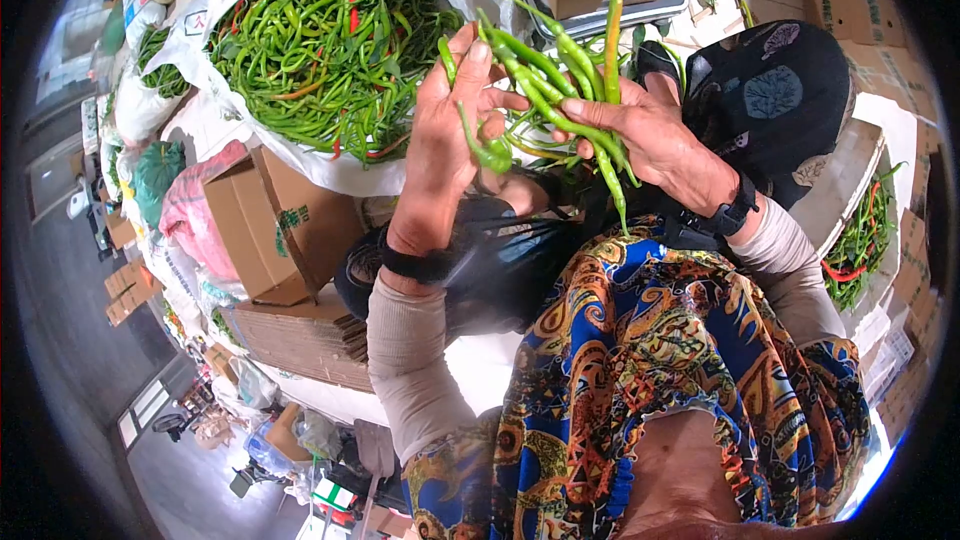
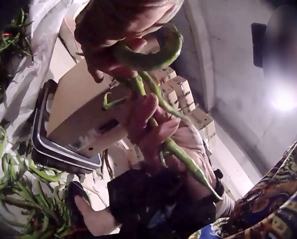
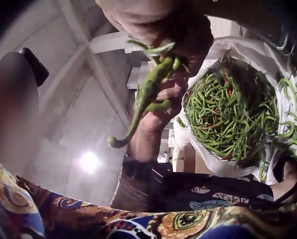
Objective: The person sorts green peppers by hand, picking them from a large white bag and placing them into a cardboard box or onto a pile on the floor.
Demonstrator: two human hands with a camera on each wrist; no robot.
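Up in front of the body, my right hand (image 1: 672,148) grips a bunch of long green chili peppers (image 1: 545,92), its thumb laid across them. One orange chili pepper (image 1: 614,25) sticks up out of the bunch. My left hand (image 1: 440,130), close beside it, holds a curved green chili pepper (image 1: 487,152) in bent fingers, with the thumb raised. In the left wrist view a strongly bent chili pepper (image 2: 156,62) hangs from the left hand, near the right hand's fingers. The right wrist view has both hands close together, partly covering each other.
A white sack (image 1: 340,178) full of green chili peppers (image 1: 310,70) with some red ones stands beyond the left hand. Cardboard boxes (image 1: 265,225) stand at left. Another box (image 2: 83,109) rests on a dark-edged tray (image 2: 64,159). More chili peppers (image 1: 860,240) lie at right.
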